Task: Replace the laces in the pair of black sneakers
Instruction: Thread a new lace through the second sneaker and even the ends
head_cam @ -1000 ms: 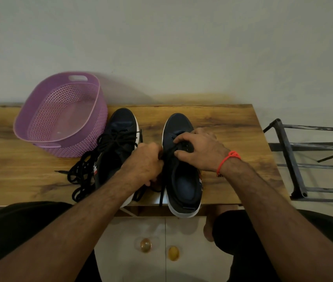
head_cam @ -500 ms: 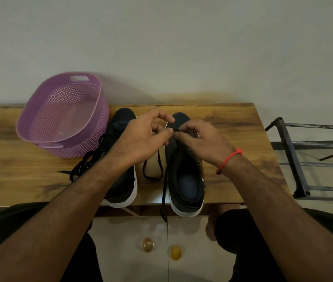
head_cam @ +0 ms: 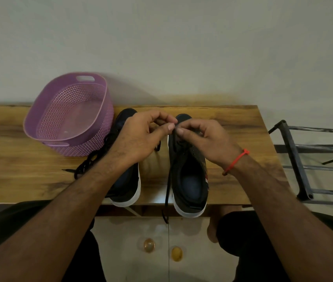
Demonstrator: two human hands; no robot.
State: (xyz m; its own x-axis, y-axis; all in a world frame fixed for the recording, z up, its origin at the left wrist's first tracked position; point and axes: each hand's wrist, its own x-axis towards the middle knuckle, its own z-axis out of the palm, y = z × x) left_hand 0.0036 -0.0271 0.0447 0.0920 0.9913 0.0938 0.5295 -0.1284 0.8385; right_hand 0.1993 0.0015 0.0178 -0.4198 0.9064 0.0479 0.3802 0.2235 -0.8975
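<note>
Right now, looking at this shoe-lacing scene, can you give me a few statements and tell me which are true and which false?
1. Both hands, left hand and right hand, pinch a black lace above the right sneaker. True.
2. The purple basket holds a shoe. False: no shoe lies in it.
3. A lace end hangs over the wooden bench edge. True.
4. The orange band is on the left wrist. False: it circles the right wrist.
</note>
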